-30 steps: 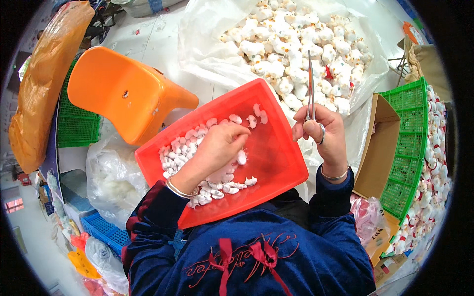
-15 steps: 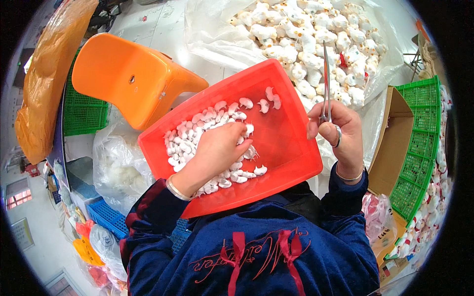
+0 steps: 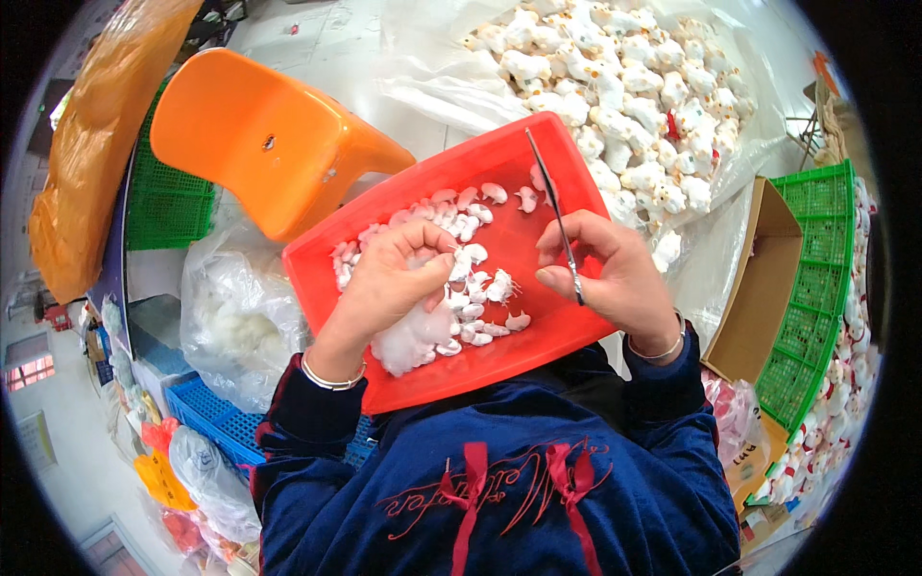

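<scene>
My left hand [image 3: 394,288] is closed above a red plastic tub [image 3: 384,392], with a small white plush piece [image 3: 468,261] pinched at its thumb and fingertip. A wad of white stuffing [image 3: 415,338] shows under this hand; whether the curled fingers hold it too is hard to see. In my right hand [image 3: 619,283] is a pair of long, thin metal forceps [image 3: 544,173], tips pointing up toward the tub's far rim. Many small white plush pieces [image 3: 473,312] lie in the tub, several more near its far side [image 3: 495,193].
A big heap of white plush toys [image 3: 634,106] lies on clear plastic sheeting beyond the tub. An orange chair [image 3: 259,144] stands at far left, near a bag of white filling [image 3: 240,312]. To the right are a cardboard box [image 3: 764,278] and a green crate [image 3: 816,288].
My left hand has lifted from the pile, pinching a plush piece, and stuffing now shows beneath it. My right hand has swung left over the tub, tilting the forceps leftward.
</scene>
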`<action>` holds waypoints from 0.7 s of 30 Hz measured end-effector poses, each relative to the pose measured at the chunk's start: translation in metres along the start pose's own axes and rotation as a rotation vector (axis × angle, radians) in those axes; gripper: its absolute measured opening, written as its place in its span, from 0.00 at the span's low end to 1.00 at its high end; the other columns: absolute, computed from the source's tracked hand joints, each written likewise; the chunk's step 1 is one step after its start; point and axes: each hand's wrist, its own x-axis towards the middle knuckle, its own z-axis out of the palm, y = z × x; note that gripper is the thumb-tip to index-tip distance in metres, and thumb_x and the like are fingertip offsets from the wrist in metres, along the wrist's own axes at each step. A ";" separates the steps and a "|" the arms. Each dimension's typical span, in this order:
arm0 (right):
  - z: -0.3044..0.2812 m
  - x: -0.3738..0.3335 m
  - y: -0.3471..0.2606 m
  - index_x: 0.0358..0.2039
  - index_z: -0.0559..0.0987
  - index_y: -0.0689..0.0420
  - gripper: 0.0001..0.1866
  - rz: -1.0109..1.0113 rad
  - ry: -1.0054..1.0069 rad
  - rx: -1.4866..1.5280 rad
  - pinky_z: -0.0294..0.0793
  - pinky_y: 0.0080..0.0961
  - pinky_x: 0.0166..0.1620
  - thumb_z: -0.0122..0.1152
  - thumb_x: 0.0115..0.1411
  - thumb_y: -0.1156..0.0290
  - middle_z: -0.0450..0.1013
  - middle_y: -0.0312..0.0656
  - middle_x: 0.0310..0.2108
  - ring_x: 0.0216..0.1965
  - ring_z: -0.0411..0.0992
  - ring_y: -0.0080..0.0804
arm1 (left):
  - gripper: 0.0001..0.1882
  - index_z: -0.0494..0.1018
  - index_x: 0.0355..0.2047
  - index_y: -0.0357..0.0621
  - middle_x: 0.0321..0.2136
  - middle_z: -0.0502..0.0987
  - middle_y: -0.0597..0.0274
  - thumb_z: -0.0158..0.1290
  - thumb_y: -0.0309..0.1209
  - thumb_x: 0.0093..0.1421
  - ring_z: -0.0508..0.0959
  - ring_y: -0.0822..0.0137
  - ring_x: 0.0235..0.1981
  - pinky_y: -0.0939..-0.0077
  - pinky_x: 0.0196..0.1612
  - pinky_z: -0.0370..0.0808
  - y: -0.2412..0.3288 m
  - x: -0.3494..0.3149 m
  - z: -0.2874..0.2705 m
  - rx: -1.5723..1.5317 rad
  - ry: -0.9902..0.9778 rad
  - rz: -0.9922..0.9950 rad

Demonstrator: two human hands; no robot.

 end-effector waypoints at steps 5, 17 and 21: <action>0.037 0.014 -0.001 0.44 0.81 0.61 0.15 0.059 -0.143 0.116 0.75 0.20 0.43 0.74 0.60 0.69 0.80 0.34 0.36 0.39 0.76 0.18 | 0.08 0.80 0.43 0.37 0.30 0.79 0.71 0.58 0.28 0.68 0.74 0.83 0.26 0.86 0.30 0.71 -0.006 -0.021 -0.003 0.051 -0.055 -0.010; 0.083 0.023 -0.006 0.40 0.77 0.60 0.09 0.087 -0.099 0.428 0.73 0.14 0.37 0.69 0.63 0.75 0.75 0.29 0.35 0.34 0.72 0.13 | 0.12 0.80 0.49 0.39 0.38 0.81 0.68 0.60 0.27 0.66 0.76 0.81 0.33 0.85 0.37 0.75 -0.023 -0.047 -0.010 -0.340 0.035 0.055; 0.079 0.030 -0.021 0.42 0.79 0.60 0.12 0.150 -0.206 0.132 0.74 0.18 0.40 0.71 0.61 0.74 0.76 0.30 0.35 0.35 0.73 0.14 | 0.10 0.80 0.47 0.39 0.38 0.82 0.64 0.59 0.25 0.66 0.76 0.80 0.30 0.84 0.35 0.75 -0.030 -0.049 -0.023 -0.392 0.083 0.224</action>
